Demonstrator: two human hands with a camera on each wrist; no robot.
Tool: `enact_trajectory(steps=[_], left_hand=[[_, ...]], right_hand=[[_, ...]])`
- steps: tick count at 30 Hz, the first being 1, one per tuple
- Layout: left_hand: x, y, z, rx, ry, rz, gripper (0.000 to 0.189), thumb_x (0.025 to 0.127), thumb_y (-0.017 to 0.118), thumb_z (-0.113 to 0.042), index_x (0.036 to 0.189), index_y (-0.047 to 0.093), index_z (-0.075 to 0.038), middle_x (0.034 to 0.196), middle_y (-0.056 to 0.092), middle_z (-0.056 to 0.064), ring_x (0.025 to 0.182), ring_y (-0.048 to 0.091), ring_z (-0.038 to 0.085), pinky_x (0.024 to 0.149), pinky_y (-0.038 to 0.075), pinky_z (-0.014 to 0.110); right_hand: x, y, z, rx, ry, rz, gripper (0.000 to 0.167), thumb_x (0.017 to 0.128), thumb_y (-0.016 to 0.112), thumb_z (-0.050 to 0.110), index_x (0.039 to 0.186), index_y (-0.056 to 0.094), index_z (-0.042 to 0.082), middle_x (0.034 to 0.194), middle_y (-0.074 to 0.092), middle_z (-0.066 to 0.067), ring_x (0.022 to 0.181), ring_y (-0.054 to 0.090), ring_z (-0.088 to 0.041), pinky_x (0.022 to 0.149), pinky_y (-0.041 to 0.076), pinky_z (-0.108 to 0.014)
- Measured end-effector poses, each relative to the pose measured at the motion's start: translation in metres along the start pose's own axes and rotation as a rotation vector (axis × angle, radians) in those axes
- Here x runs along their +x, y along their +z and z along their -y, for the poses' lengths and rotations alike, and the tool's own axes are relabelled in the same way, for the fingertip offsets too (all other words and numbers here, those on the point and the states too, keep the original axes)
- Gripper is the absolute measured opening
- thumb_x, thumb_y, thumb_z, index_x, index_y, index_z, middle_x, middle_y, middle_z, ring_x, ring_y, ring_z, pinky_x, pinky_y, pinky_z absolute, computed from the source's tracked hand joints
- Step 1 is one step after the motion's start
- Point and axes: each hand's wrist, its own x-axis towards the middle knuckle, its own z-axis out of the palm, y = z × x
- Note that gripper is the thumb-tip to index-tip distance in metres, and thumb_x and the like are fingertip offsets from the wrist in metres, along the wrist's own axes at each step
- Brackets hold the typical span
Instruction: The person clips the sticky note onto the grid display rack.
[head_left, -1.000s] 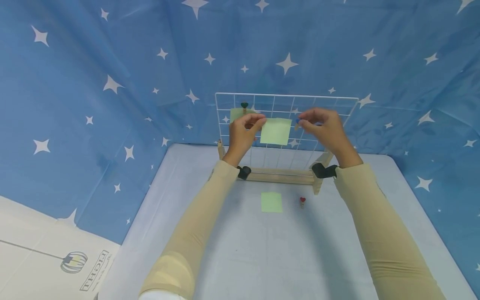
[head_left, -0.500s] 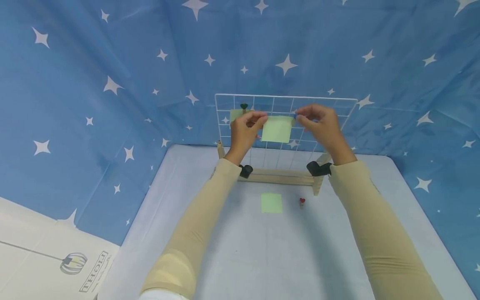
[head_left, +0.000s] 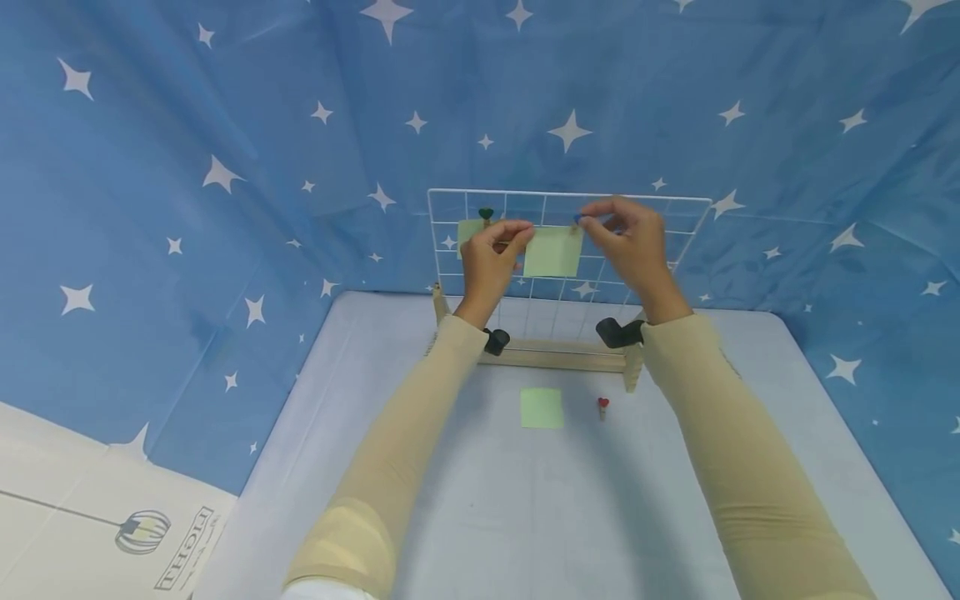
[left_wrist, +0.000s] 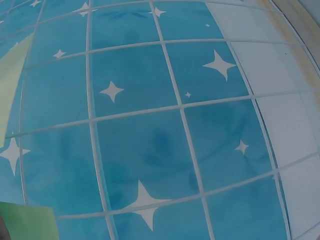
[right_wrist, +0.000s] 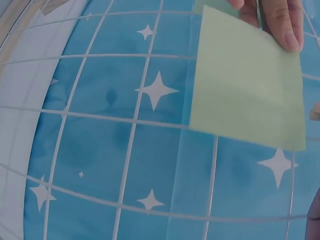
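My left hand [head_left: 489, 262] pinches a pale green sticky note [head_left: 553, 252] by its left edge, holding it up against the white wire grid [head_left: 637, 200]. At the note's upper right corner, my right hand [head_left: 626, 246] pinches a small wooden clothespin with a blue top [head_left: 577, 219]. The right wrist view shows the note [right_wrist: 245, 85] hanging flat before the wires, left fingers [right_wrist: 290, 37] on its edge; a bit of the clothespin [right_wrist: 315, 112] shows at the frame's right side. Behind my left hand, another green note [head_left: 468, 237] hangs under a green-heart clothespin [head_left: 486, 214].
The grid stands in a wooden base [head_left: 558, 357] at the back of the white table [head_left: 487, 517]. In front lie a loose green note [head_left: 542, 408] and a red-heart clothespin [head_left: 603, 407]. A blue star-patterned curtain [head_left: 375, 100] hangs behind.
My right hand has moved left and slightly up, bringing the blue-topped clothespin from beside the note to its upper right corner. The note in my left hand has risen slightly.
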Motion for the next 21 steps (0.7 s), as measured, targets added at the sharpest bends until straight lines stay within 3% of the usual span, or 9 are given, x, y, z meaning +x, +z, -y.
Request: enact_trajectory(steps=[7,15,19,21], left_hand=[[-0.001,0.005,0.002,-0.007,0.012,-0.036,0.020,0.106,0.074,-0.017,0.114,0.081,-0.001,0.104,0.080,0.014,0.091,0.076,0.023,0.071,0.065,0.030],[0.001,0.008,0.000,0.035,0.033,-0.053,0.019,0.105,0.074,-0.017,0.112,0.081,-0.001,0.105,0.081,0.014,0.090,0.076,0.022,0.071,0.063,0.025],[0.002,0.010,0.002,0.089,0.056,-0.077,0.019,0.105,0.074,-0.019,0.110,0.082,-0.003,0.103,0.081,0.012,0.085,0.075,0.020,0.070,0.058,0.020],[0.002,0.010,0.002,0.120,0.057,-0.093,0.019,0.105,0.075,-0.020,0.110,0.082,-0.004,0.102,0.082,0.009,0.083,0.074,0.018,0.069,0.055,0.019]], right_hand=[[0.006,0.010,0.002,-0.065,0.001,0.004,0.014,0.103,0.072,0.002,0.112,0.080,-0.005,0.118,0.077,-0.023,0.045,0.050,-0.001,0.051,0.044,-0.012],[0.009,0.011,0.007,-0.138,0.047,0.024,0.018,0.106,0.069,0.007,0.116,0.081,-0.002,0.125,0.076,-0.022,0.042,0.046,0.002,0.047,0.042,-0.012],[0.011,0.016,0.008,-0.194,0.031,0.048,0.017,0.105,0.071,0.008,0.116,0.081,-0.002,0.122,0.077,-0.024,0.041,0.044,0.003,0.046,0.041,-0.010],[0.011,0.019,0.009,-0.226,0.029,0.054,0.018,0.106,0.071,0.008,0.117,0.081,-0.001,0.121,0.077,-0.024,0.042,0.048,-0.005,0.045,0.041,-0.009]])
